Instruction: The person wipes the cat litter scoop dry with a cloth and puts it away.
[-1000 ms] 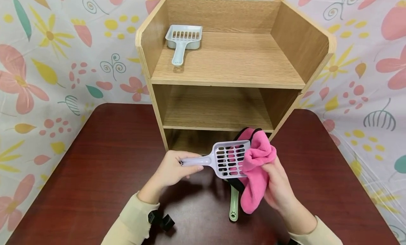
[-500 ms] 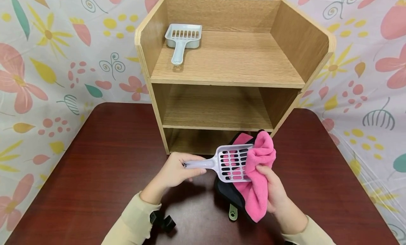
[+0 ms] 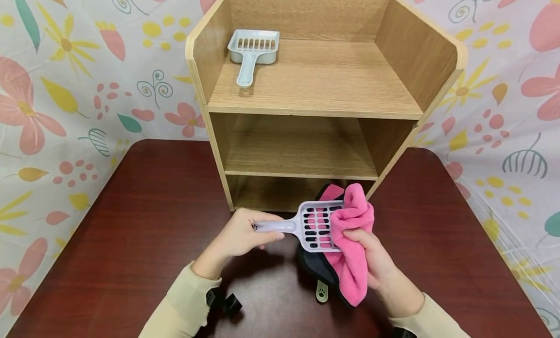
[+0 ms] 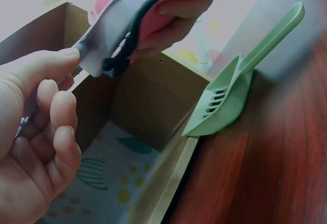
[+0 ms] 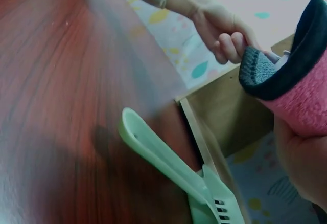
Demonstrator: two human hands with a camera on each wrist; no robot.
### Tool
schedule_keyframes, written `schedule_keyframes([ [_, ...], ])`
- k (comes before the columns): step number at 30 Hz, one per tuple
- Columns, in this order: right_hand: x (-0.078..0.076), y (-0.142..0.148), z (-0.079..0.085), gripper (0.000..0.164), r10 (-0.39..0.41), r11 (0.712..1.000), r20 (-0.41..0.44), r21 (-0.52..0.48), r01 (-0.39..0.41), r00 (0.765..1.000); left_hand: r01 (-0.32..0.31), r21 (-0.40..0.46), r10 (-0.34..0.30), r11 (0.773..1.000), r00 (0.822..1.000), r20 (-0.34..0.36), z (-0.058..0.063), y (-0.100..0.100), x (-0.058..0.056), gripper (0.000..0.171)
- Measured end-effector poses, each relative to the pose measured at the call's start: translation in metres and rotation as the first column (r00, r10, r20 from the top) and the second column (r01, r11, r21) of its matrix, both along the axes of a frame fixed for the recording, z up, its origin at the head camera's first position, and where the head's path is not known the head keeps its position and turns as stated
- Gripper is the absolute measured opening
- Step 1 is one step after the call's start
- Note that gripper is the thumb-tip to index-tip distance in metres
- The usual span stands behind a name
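Note:
In the head view my left hand (image 3: 242, 236) pinches the handle of a lavender slotted litter scoop (image 3: 299, 227), held level above the table. My right hand (image 3: 379, 266) grips a pink cloth (image 3: 353, 245) with black edging, folded over the scoop's right end. Part of the cloth hangs behind and below the slots. Beneath it lies a green litter scoop, only its handle end (image 3: 322, 293) showing in the head view. The left wrist view shows this green scoop (image 4: 273, 37) resting in a matching green holder (image 4: 237, 106) by the shelf.
A wooden shelf unit (image 3: 315, 112) with several levels stands at the back of the dark red table (image 3: 166, 231). On its top left sits a pale blue scoop (image 3: 248, 68) in its tray (image 3: 271, 57). Patterned fabric (image 3: 87, 85) hangs behind.
The lavender scoop has shifted slightly right and down. My right hand has lowered the cloth, which covers more of the green handle, then moved it left over the scoop's end.

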State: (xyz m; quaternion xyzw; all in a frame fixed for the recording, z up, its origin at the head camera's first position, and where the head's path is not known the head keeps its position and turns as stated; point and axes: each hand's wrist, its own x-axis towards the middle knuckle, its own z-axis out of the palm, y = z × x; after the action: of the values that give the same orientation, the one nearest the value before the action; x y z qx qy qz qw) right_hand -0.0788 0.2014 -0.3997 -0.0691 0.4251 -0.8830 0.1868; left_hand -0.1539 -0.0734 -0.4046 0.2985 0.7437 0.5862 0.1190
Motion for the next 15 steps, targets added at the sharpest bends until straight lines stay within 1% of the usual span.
schedule_keyframes([
  [4, -0.002, 0.002, 0.004, 0.027, -0.038, 0.994, -0.004, 0.105, 0.038, 0.999, -0.016, -0.019, 0.016, 1.000, 1.000, -0.006, 0.003, -0.002, -0.001, 0.024],
  [9, -0.004, 0.005, 0.010, 0.024, -0.063, 0.971, -0.045, 0.227, 0.072, 0.997, -0.023, -0.019, 0.023, 1.000, 1.000, 0.003, 0.006, -0.005, -0.001, 0.025],
  [12, -0.003, 0.007, 0.012, 0.025, -0.060, 0.965, -0.058, 0.254, 0.073, 0.996, -0.015, -0.028, 0.016, 0.999, 1.000, 0.015, 0.008, -0.006, -0.001, 0.026],
  [15, -0.002, 0.011, 0.013, 0.026, -0.025, 0.976, -0.043, 0.214, 0.033, 0.999, 0.003, -0.020, -0.002, 1.000, 1.000, 0.019, 0.008, -0.008, -0.001, 0.025],
])
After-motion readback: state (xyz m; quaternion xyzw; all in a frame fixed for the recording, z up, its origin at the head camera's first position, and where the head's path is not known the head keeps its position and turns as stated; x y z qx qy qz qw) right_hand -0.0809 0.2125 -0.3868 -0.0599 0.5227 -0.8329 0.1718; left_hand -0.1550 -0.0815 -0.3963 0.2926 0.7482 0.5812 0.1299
